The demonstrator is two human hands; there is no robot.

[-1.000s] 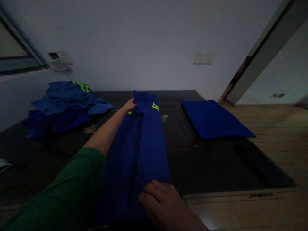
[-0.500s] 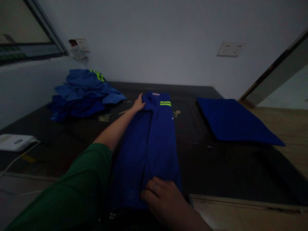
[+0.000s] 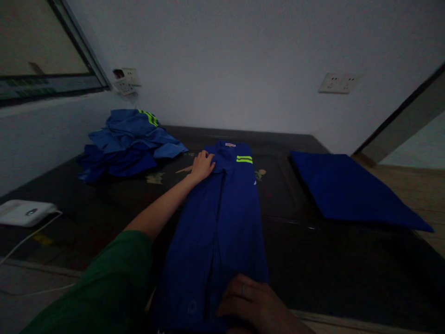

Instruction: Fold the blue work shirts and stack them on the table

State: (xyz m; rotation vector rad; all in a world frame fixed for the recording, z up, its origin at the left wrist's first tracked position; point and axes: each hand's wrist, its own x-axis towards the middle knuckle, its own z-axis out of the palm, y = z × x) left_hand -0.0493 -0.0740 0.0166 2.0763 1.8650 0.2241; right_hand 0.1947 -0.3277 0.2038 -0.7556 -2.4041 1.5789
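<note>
A dark blue work jacket [image 3: 239,208], folded into a long narrow strip, lies lengthwise before me. Its collar label faces up at the far end, with two yellow-green stripes beside it. My left hand [image 3: 203,166] rests on the jacket's left shoulder by the collar, fingers apart and slightly bent over the cloth. At the near end my right hand [image 3: 252,299], wearing a ring, is closed on the jacket near its lower edge; the fingertips are partly hidden and dim.
The jacket lies on a dark glossy table [image 3: 278,195]. Crumpled blue garments [image 3: 130,144] are heaped at the back left. A flat blue folded cloth [image 3: 351,190] lies at right. A white device [image 3: 28,212] with a cable sits at left. A wall [image 3: 225,65] stands behind.
My left hand has shifted from the jacket's shoulder edge onto the cloth, its fingers now lying over it. My right hand stays at the near end. The whole view has tilted slightly upward.
</note>
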